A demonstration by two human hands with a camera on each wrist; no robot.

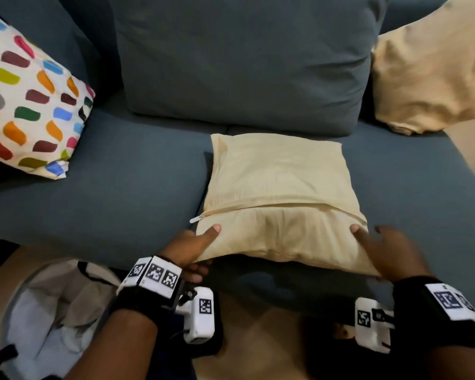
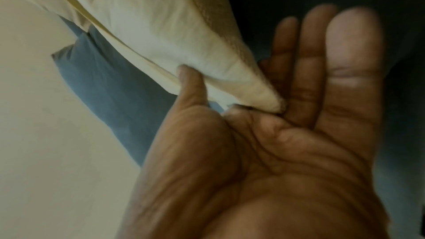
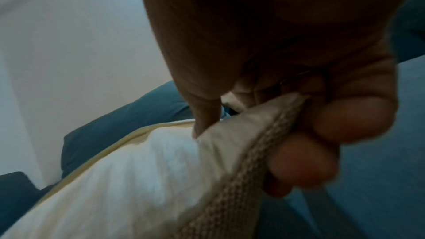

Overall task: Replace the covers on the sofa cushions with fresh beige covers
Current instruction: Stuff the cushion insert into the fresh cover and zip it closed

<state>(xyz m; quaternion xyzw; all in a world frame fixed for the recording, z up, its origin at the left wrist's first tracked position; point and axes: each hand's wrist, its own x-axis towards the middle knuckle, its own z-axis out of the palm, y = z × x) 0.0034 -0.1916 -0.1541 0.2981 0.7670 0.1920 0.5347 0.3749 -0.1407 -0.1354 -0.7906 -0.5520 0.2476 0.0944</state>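
A cushion in a beige cover (image 1: 280, 193) lies on the blue sofa seat (image 1: 121, 182), its near edge raised off the seat front. The zip (image 1: 258, 208) runs across its top, closed, with the white pull (image 1: 195, 219) at the left end. My left hand (image 1: 200, 242) holds the near left corner, thumb on top and fingers underneath; the left wrist view shows the thumb (image 2: 190, 83) pressing the corner (image 2: 253, 88) against straight fingers. My right hand (image 1: 379, 250) grips the near right corner, and in the right wrist view its fingers (image 3: 345, 121) curl under the seam (image 3: 230, 152).
A white cushion with coloured dabs (image 1: 25, 105) leans at the left. A second beige cushion (image 1: 433, 78) sits at the right, and a blue back cushion (image 1: 242, 58) stands behind. A basket of crumpled fabric (image 1: 52, 311) rests on the floor at lower left.
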